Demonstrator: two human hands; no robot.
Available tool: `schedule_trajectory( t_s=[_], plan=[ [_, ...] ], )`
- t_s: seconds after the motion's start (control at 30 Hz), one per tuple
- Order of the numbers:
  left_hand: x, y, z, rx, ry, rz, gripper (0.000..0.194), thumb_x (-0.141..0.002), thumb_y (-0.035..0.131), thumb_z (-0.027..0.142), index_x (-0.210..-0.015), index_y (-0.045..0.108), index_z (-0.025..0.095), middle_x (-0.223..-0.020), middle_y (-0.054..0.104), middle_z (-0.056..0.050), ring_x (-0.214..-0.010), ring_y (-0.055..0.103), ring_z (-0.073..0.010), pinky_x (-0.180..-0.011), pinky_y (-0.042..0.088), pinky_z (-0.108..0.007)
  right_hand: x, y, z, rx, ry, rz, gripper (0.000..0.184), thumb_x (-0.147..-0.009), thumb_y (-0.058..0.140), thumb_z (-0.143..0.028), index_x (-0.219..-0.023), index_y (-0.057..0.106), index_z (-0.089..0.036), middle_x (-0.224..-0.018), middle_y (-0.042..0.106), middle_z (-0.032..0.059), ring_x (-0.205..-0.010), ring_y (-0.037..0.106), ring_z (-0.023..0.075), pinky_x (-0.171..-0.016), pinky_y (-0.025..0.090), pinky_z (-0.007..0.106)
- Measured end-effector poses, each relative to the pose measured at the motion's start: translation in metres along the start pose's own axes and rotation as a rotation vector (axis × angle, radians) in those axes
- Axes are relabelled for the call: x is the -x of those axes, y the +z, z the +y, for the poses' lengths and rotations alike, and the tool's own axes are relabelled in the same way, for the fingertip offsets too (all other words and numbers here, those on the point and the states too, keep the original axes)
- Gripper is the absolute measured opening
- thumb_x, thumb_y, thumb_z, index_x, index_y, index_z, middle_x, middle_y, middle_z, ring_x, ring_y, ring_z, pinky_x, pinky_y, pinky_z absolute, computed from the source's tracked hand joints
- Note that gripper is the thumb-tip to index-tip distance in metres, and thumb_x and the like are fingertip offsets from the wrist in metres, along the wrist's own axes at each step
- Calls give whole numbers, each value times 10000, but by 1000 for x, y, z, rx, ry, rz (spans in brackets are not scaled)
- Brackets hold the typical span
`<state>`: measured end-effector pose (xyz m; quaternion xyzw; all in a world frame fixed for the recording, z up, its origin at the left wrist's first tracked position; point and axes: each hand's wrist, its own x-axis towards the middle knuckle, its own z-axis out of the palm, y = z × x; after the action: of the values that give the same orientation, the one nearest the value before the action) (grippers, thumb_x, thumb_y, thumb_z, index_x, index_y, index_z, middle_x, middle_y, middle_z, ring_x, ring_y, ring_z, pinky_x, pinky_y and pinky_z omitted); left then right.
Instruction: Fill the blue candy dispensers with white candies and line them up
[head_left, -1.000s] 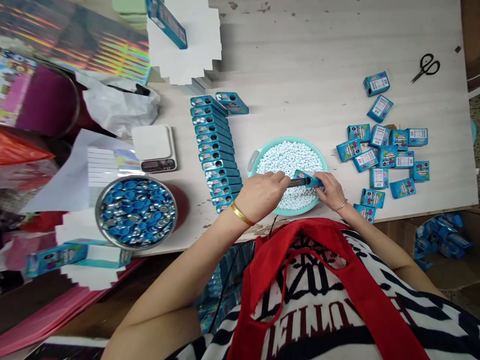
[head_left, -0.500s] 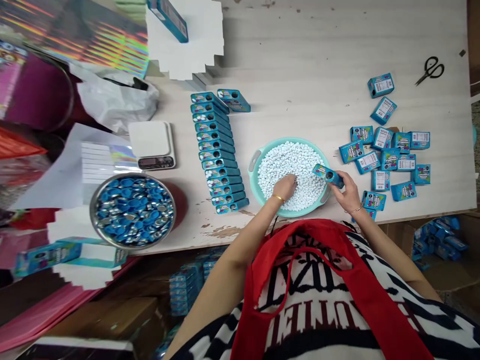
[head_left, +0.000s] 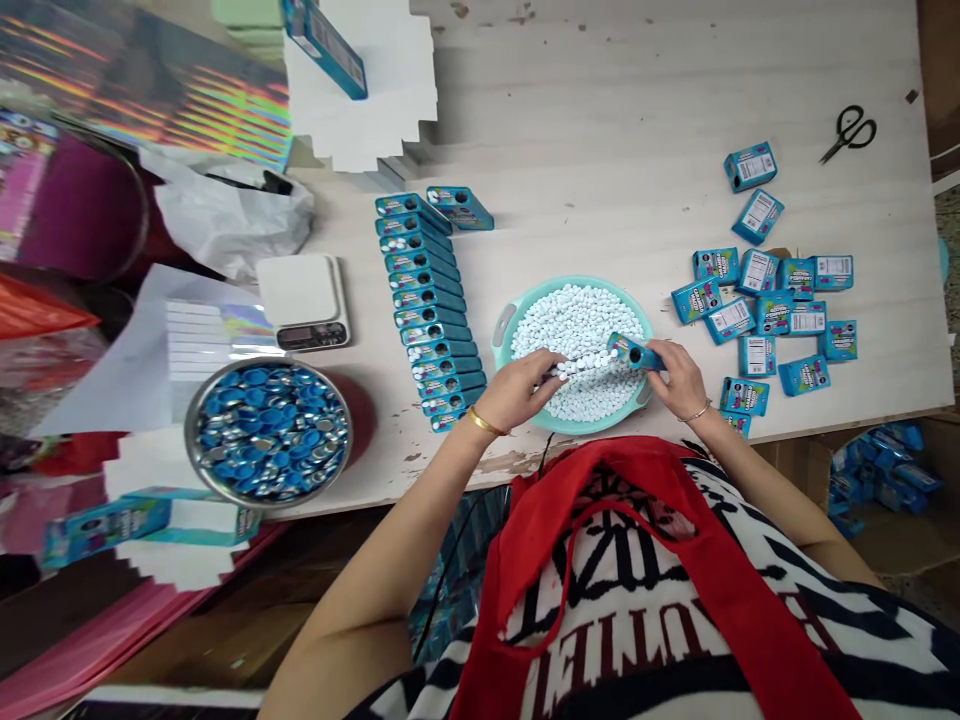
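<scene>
My left hand (head_left: 517,392) is closed on the end of a narrow scoop (head_left: 583,364) loaded with small white candies. The scoop's far end reaches a small blue candy box (head_left: 634,352), at its opening. My right hand (head_left: 679,380) grips that box, tilted, over the right side of the bowl. Below both hands is a light-green plastic bowl (head_left: 508,325) holding many white candies (head_left: 574,310). How the scoop meets the box is too small to tell exactly.
Left of the bowl stands a row of blue boxes (head_left: 431,300). Further left are a steel pot (head_left: 193,440) of blue caps and a white scale (head_left: 300,290). Loose blue boxes (head_left: 772,312) lie right, with black scissors (head_left: 849,134) beyond. A stack of white card (head_left: 375,100) stands behind.
My left hand has come up out of the candies and moved left, bringing up the loaded scoop. The box in my right hand has shifted slightly left, to the scoop's end.
</scene>
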<state>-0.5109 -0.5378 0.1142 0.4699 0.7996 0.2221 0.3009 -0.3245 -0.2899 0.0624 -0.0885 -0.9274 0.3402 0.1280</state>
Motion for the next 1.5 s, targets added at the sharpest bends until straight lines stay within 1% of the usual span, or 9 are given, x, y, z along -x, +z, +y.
schedule_trajectory(
  t_s=[0.23,0.47,0.57,0.67,0.83,0.97,1.1,1.27,1.5],
  plan=[
    [-11,-47,66,-413,-76,-198,299,-979,457,282,-1241,546,169,-1192,661,-118,-1074,650,-252,-816,521,-337,-6,17,-13,13,-93,-60,434,-882,497,-166,-1312,533,-215,-1272,650,126,-1202,605,289,-1016,540,511],
    [-13,-64,116,-621,-86,-251,271,-972,369,140,-1075,620,148,-955,662,-130,-903,673,-255,-686,497,-329,-7,22,-16,-34,-104,-41,423,-886,506,-162,-1306,524,-210,-1261,661,126,-1190,614,283,-1020,538,509],
    [-9,-63,95,-615,-77,-172,270,-984,369,186,-1057,627,163,-968,659,-132,-932,658,-267,-707,491,-344,-5,22,-12,-50,-67,-48,434,-885,504,-173,-1316,522,-222,-1276,655,127,-1207,608,291,-1026,529,521],
    [-8,-51,43,-602,-211,-52,276,-992,378,255,-1105,614,165,-1042,658,-153,-991,638,-291,-736,487,-362,-1,18,-7,-65,-35,-7,430,-889,517,-192,-1318,525,-221,-1270,658,128,-1194,612,296,-1011,534,512],
    [-30,7,-43,-453,-342,-69,211,-968,441,228,-1073,605,148,-1111,654,-178,-1088,606,-288,-817,467,-355,4,3,2,-86,83,65,404,-909,547,-269,-1311,541,-233,-1231,664,123,-1153,623,300,-1000,534,509],
    [-64,67,-53,-281,-264,-105,257,-962,419,208,-1150,589,164,-1203,637,-154,-1138,589,-269,-869,472,-357,8,-7,7,-72,123,119,395,-910,563,-288,-1300,538,-231,-1220,659,123,-1142,631,294,-992,539,503],
    [-79,100,-44,-128,-211,-85,335,-916,455,184,-1228,575,158,-1249,634,-142,-1156,591,-252,-951,474,-354,11,-11,10,-64,160,166,386,-916,583,-309,-1288,530,-223,-1213,655,125,-1132,635,285,-982,544,481],
    [-57,91,-46,36,-177,-70,378,-923,469,264,-1273,556,149,-1230,653,-120,-1075,622,-221,-980,473,-346,12,-13,10,-76,196,174,383,-917,596,-350,-1273,532,-225,-1192,661,117,-1114,637,282,-970,545,465],
    [-10,18,-18,72,-47,9,347,-965,464,396,-1206,574,172,-1120,669,-108,-1037,625,-206,-939,487,-338,6,-7,4,-23,111,114,382,-914,554,-278,-1294,544,-238,-1221,662,122,-1142,623,304,-992,537,509]
  ],
)
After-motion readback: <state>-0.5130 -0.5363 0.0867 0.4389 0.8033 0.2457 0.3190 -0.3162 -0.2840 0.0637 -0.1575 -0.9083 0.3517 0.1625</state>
